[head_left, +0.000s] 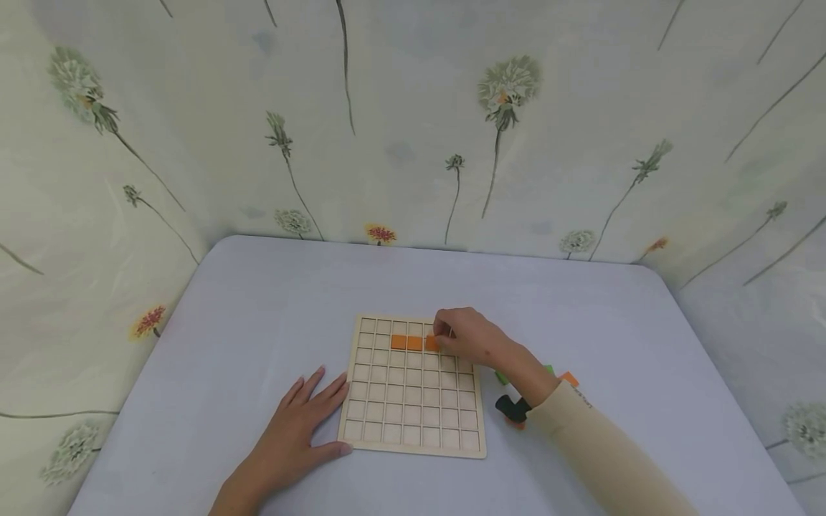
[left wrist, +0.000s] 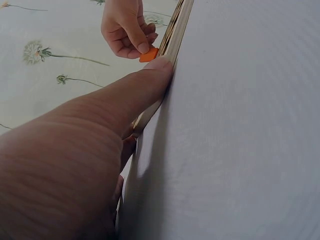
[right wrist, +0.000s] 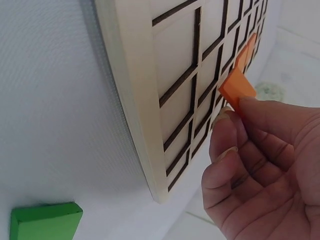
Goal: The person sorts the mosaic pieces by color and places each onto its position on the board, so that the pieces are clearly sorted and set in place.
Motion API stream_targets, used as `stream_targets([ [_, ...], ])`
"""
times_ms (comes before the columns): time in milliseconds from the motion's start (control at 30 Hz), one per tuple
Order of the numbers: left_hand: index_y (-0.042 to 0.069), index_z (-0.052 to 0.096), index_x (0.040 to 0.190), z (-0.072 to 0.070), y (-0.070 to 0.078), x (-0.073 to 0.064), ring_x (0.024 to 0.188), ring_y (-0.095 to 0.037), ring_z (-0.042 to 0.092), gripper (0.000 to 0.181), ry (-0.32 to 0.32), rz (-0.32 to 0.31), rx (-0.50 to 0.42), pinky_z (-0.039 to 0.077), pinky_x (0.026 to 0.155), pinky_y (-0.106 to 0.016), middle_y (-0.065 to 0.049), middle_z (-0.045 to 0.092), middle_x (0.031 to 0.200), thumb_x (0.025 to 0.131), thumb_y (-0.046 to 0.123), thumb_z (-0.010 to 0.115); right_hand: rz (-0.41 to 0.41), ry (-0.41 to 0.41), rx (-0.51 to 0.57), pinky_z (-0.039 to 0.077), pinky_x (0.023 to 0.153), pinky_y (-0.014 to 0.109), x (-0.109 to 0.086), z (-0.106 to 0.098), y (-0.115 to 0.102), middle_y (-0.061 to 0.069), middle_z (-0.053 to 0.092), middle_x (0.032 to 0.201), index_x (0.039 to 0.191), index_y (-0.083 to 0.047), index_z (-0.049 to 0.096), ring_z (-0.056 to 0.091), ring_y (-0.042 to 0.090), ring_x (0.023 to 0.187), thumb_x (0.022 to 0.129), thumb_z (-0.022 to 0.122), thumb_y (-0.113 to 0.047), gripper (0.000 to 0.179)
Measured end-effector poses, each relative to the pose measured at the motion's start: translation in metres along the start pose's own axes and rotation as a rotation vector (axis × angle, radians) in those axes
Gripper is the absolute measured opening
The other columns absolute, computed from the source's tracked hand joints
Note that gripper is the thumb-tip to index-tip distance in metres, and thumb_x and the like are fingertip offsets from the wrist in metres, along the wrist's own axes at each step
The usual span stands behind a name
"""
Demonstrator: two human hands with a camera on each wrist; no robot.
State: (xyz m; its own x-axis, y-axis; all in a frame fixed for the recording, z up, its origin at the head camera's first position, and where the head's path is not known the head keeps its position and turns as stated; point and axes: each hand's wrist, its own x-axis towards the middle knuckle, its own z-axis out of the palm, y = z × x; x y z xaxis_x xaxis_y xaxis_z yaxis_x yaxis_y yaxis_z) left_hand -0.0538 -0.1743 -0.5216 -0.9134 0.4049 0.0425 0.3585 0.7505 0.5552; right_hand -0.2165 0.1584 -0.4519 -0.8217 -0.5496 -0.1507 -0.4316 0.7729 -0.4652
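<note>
A square wooden grid board [head_left: 393, 412] lies on the table. Two orange square tiles [head_left: 406, 342] sit side by side in its second row from the far edge. Just right of them, my right hand [head_left: 474, 337] pinches another orange tile [right wrist: 237, 85] between thumb and fingertips; in the right wrist view this tile is tilted above the cells. My left hand [head_left: 293, 430] lies with fingers spread at the board's left side. Its thumb [left wrist: 145, 82] touches the board's edge near the front corner, and its fingertips reach the left edge.
Right of the board, partly hidden under my right forearm, are green pieces [head_left: 502, 377], an orange piece [head_left: 569, 379] and a black piece [head_left: 510, 408]. A green block [right wrist: 46, 222] shows close up in the right wrist view. Flowered cloth [head_left: 413, 143] hangs behind the white table [head_left: 277, 294].
</note>
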Motion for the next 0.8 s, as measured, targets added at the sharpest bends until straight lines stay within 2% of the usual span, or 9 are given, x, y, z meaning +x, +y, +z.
stream_targets([
  [367,0.017,0.045,0.160,0.0024,-0.0004,-0.0013,0.160,-0.024,0.013,0.092,0.041,0.016,0.015,0.000,0.129,-0.039,0.014,0.032,0.168,0.084,0.054,0.082,-0.006,-0.007,0.001,0.053,0.071,0.032,0.0004,0.0048,0.0005,-0.008,0.065,0.086,0.094,-0.017,0.068,0.058,0.013,0.079,0.100,0.069,-0.012,0.008],
  [567,0.017,0.045,0.160,0.0026,-0.0006,-0.0018,0.160,-0.025,0.014,0.092,0.049,0.029,0.007,0.004,0.129,-0.044,0.013,0.032,0.168,0.085,0.054,0.082,-0.014,-0.001,-0.015,0.053,0.072,0.032,0.0001,0.0053,0.0017,-0.008,0.065,0.086,0.094,-0.017,0.068,0.058,0.013,0.079,0.100,0.069,-0.013,0.008],
  [800,0.017,0.042,0.161,0.0015,-0.0005,-0.0009,0.161,-0.023,0.008,0.093,0.011,0.008,0.018,0.005,0.129,-0.048,0.014,0.029,0.169,0.085,0.055,0.081,-0.012,0.010,-0.018,0.053,0.072,0.033,0.0003,0.0034,0.0016,-0.007,0.065,0.087,0.095,-0.015,0.069,0.058,0.014,0.079,0.099,0.069,-0.012,0.006],
])
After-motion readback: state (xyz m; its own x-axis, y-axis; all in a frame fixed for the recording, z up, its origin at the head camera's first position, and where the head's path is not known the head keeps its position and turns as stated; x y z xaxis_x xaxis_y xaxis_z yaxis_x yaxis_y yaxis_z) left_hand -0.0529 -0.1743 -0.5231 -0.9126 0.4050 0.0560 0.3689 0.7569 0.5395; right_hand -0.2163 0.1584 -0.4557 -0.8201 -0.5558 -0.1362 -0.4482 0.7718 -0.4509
